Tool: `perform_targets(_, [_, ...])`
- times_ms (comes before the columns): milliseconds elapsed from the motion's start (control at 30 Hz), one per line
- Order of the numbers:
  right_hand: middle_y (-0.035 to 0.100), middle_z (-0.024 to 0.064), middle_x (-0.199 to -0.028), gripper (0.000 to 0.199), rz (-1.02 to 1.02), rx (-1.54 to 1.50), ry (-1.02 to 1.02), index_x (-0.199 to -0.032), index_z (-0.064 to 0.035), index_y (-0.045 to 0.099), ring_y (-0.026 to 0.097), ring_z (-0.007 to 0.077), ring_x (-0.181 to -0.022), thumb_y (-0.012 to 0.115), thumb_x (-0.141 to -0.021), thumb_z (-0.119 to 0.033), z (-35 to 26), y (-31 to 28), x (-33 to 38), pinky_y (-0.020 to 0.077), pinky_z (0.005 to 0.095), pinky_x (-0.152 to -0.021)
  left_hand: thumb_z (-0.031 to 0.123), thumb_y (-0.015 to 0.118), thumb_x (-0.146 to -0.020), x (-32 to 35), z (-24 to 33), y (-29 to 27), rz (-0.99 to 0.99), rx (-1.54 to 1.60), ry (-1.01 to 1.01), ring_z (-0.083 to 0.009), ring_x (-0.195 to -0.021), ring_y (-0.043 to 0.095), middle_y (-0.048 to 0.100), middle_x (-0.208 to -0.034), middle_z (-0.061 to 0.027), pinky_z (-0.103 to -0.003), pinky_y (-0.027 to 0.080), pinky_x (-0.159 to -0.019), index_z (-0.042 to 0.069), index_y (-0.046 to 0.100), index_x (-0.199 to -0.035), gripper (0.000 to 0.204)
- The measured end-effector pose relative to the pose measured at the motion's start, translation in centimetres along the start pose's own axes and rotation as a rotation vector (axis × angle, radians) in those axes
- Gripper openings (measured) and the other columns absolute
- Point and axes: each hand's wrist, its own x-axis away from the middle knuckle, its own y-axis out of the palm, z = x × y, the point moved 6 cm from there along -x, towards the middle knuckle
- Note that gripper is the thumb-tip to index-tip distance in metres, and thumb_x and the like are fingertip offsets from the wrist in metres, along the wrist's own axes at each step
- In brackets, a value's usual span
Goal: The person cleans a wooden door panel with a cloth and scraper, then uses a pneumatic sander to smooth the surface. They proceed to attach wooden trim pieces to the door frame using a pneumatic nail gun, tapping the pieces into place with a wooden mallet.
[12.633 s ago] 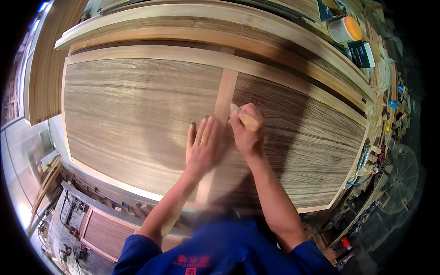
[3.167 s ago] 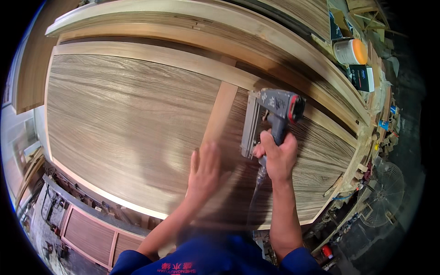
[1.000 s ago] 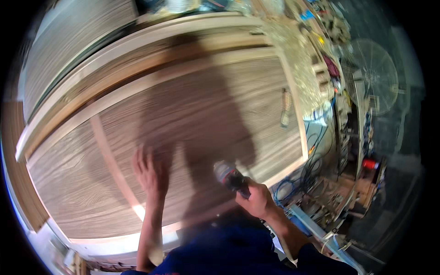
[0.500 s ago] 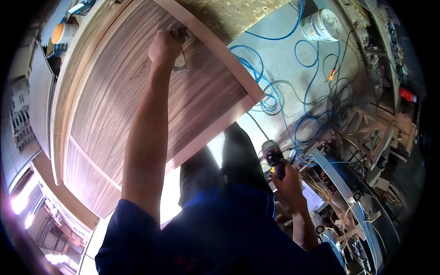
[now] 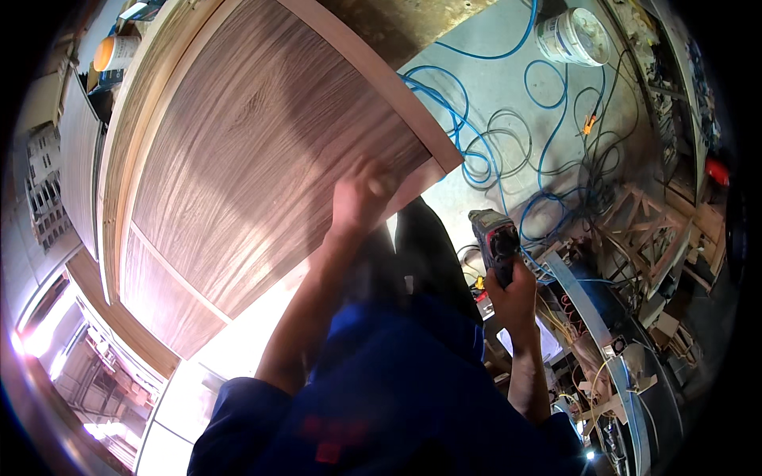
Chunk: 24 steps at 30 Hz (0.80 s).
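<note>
A wood-grain panel [image 5: 230, 159] with a paler border strip [image 5: 373, 71] lies before me. Over its near right part is my left hand [image 5: 361, 198], curled and smeared by motion; whether anything is in its fingers cannot be made out. Off the panel's corner, on the right, my right hand [image 5: 514, 297] is wrapped round the grip of a power drill [image 5: 498, 238], dark with red parts. The drill is held up, its head pointing away from me.
Blue hose [image 5: 548, 143] and dark cables lie coiled on the floor beyond the panel. A white bucket [image 5: 573, 38] stands at the far right. A metal-edged rack [image 5: 591, 305] with wires and scraps is close on my right. An orange-topped tub [image 5: 115, 53] is at the far left.
My left hand has come back from the far part of the panel toward me and to the right. The drill has risen slightly and moved right in my right hand.
</note>
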Motion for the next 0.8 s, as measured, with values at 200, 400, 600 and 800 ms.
perform_targets(200, [0.069, 0.0217, -0.084, 0.028, -0.053, 0.108, -0.029, -0.116, -0.002, 0.064, 0.071, 0.0392, -0.074, 0.069, -0.09, -0.011, -0.1, 0.7, -0.7, 0.0533, 0.0452, -0.067, 0.018, 0.074, -0.085, 2.3, 0.9, 2.2, -0.084, -0.157, 0.013, -0.0337, -0.086, 0.07, 0.066, -0.103, -0.0065, -0.045, 0.06, -0.071, 0.018, 0.074, -0.106, 0.021])
perform_targets(400, [0.068, 0.0218, -0.083, 0.026, -0.049, 0.106, -0.082, -0.113, -0.001, 0.064, 0.071, 0.0392, -0.075, 0.07, -0.09, -0.01, 0.4, 0.4, -1.0, 0.0542, 0.0446, -0.069, 0.018, 0.07, -0.085, 2.8, 0.5, 2.7, -0.054, -0.213, 0.006, -0.0342, -0.086, 0.072, 0.069, -0.105, -0.0086, -0.046, 0.059, -0.071, 0.019, 0.075, -0.114, 0.03])
perform_targets(600, [0.066, 0.0193, -0.081, 0.023, 0.005, 0.054, -0.068, -0.111, 0.0009, 0.064, 0.067, 0.0337, -0.069, 0.07, -0.091, -0.009, -0.2, -0.8, -2.0, 0.0526, 0.0437, -0.067, 0.024, 0.066, -0.086, 2.2, -0.9, 3.0, -0.111, -0.166, -0.026, -0.0365, -0.085, 0.072, 0.074, -0.102, -0.0122, -0.046, 0.059, -0.072, 0.018, 0.079, -0.109, 0.027])
perform_targets(800, [0.066, 0.0146, -0.083, 0.023, -0.026, 0.077, -0.17, -0.114, 0.0012, 0.065, 0.06, 0.0266, -0.066, 0.069, -0.093, -0.006, -3.1, -2.6, -5.2, 0.05, 0.0399, -0.065, 0.025, 0.067, -0.086, 1.2, -1.6, 2.3, -0.222, -0.189, -0.164, -0.0363, -0.087, 0.072, 0.074, -0.1, -0.0122, -0.047, 0.058, -0.071, 0.018, 0.078, -0.105, 0.023])
